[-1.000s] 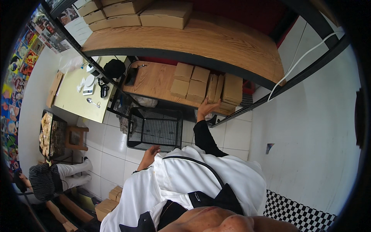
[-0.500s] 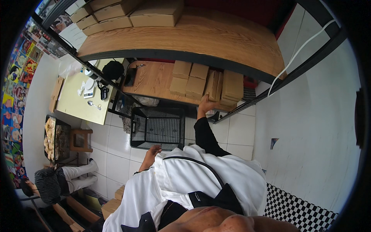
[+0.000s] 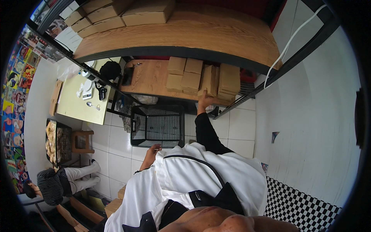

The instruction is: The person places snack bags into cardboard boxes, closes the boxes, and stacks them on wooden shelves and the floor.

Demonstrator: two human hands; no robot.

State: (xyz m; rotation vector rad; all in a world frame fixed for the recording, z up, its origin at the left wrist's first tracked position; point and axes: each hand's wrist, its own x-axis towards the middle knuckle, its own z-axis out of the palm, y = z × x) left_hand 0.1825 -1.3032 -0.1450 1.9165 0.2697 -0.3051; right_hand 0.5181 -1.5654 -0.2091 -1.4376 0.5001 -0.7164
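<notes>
My right hand [image 3: 205, 100] reaches up to the lower shelf. Its visible fingers press on the front of an upright cardboard box [image 3: 208, 78]; the rest of its grip is partly hidden. Left of that box stand stacked brown boxes [image 3: 184, 77], and to its right is another stack of flat boxes [image 3: 229, 79]. My left hand [image 3: 151, 152] is low in front of my body, beside the near rim of a black plastic crate [image 3: 176, 133]. Its fingers are curled, with a small pale bit at their tips that I cannot make out.
Above is a wooden shelf [image 3: 181, 34] with more cardboard boxes [image 3: 148, 13]. A pale table [image 3: 73, 98] at left bears a small scale [image 3: 88, 92] and a spoon [image 3: 92, 105]. Another person [image 3: 56, 185] stands at lower left near a filled black crate [image 3: 63, 143]. A white cable [image 3: 295, 38] hangs at right.
My right hand stays at the upright box's front, and my left hand stays by the crate. The shelves have shifted slightly left in view. The other person leans a little differently.
</notes>
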